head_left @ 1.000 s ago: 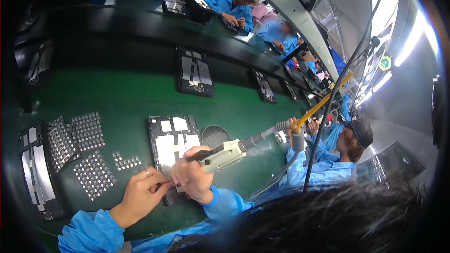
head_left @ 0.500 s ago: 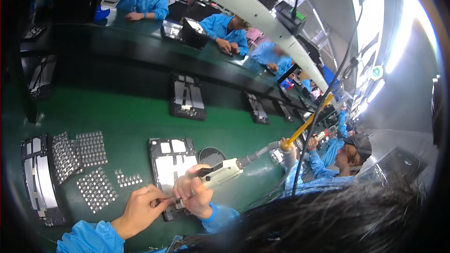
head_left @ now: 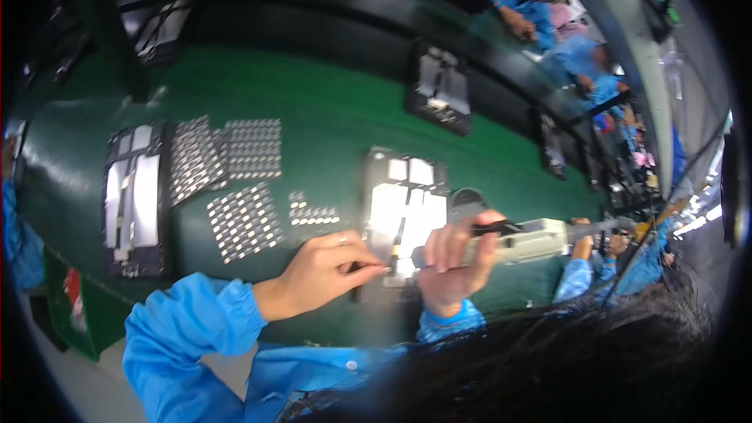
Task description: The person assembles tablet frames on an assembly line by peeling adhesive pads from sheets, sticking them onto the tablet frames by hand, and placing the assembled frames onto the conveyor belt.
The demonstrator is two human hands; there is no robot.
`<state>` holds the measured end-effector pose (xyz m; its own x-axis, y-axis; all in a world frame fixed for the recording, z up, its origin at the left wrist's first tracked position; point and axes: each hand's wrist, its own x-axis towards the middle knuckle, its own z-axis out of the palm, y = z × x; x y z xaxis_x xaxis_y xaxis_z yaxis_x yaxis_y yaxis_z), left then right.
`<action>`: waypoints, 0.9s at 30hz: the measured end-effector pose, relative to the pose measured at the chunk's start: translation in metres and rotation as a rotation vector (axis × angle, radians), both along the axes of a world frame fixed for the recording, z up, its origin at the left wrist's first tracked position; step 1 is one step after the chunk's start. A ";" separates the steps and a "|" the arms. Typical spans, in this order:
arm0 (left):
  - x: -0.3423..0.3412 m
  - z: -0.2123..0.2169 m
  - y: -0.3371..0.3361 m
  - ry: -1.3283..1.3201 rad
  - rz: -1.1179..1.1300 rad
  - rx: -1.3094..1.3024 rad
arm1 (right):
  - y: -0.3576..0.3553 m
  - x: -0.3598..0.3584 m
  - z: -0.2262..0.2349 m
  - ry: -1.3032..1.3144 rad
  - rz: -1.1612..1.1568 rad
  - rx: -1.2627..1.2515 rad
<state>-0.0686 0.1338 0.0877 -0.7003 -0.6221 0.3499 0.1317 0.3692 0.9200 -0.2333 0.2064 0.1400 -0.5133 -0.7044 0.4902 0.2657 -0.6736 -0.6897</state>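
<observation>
My right hand (head_left: pixel 454 266) is wrapped round a pale electric screwdriver (head_left: pixel 525 244) with a black lever, lying nearly level, its cable running off to the right. Its tip end is over the lower right of an opened tablet-like device (head_left: pixel 384 223) with a black frame and bright silver panels. At the lower left of that device, my left hand (head_left: pixel 325 270) has thumb and forefinger pinched together; anything between them is too small to make out. A ring shows on one finger. The two hands are apart, with part of the device between them.
A second opened device (head_left: pixel 133 196) lies at the left. Beside it are sheets of small dark parts (head_left: pixel 245 221) and a smaller piece of sheet (head_left: pixel 315 215). A round dark dish (head_left: pixel 468 204) sits behind my right hand. More devices (head_left: pixel 440 86) lie further back; co-workers in blue (head_left: pixel 513 0) sit across.
The view has swung, so the bench appears shifted right and up. My left hand has come away from my right hand. The screwdriver has gone from slanted to nearly level.
</observation>
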 end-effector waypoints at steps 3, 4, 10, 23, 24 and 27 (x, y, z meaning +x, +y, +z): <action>0.001 -0.002 0.000 -0.015 0.003 0.037 | 0.001 0.001 0.005 0.003 0.039 0.070; 0.001 -0.002 -0.001 -0.004 -0.016 0.030 | 0.006 -0.001 0.003 -0.005 0.042 0.147; 0.006 -0.006 0.000 0.012 -0.040 0.034 | 0.006 0.013 -0.002 -0.006 0.152 0.181; -0.011 0.003 -0.006 0.044 -0.024 0.000 | -0.002 0.002 -0.006 0.107 0.214 0.036; -0.009 -0.001 -0.003 0.084 -0.040 -0.020 | 0.000 0.006 -0.004 0.095 0.185 0.051; -0.020 -0.027 -0.010 0.142 -0.059 -0.205 | 0.004 0.005 -0.026 0.068 0.129 0.079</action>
